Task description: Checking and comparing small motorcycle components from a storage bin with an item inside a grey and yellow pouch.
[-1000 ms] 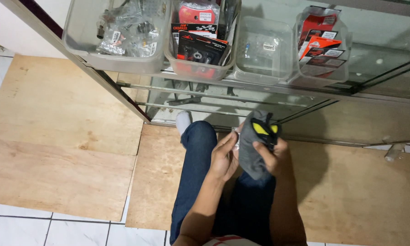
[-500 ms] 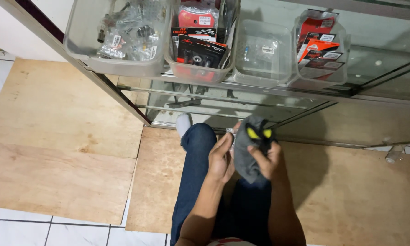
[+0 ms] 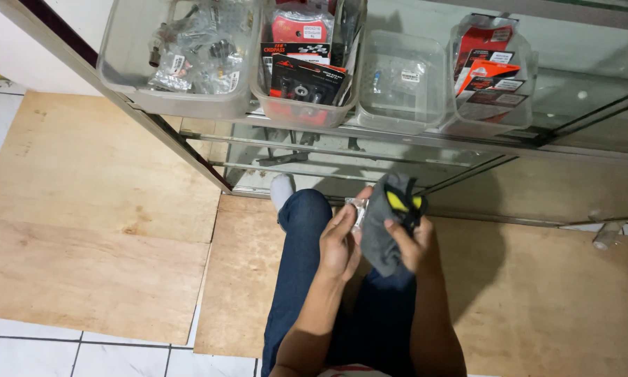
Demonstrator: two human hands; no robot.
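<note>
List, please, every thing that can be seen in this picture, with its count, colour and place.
clear plastic bins: four, transparent, in a row on the glass case top, holding packaged parts
glass display case: one, clear with metal frame, ahead of the person
plywood floor sheets: several, light brown, over white tiles
grey cloth with yellow patches: one, in the right hand
small clear packet: one, at the left fingertips
blue jeans leg: one, centre
left hand: touches packet
right hand: grips cloth

Small clear packet (image 3: pixel 356 209) between the left hand (image 3: pixel 340 241) and right hand (image 3: pixel 413 244): contents too small to tell. Grey cloth (image 3: pixel 380 234) covers the right palm. Both forearms are cut off by the lower edge.
</note>
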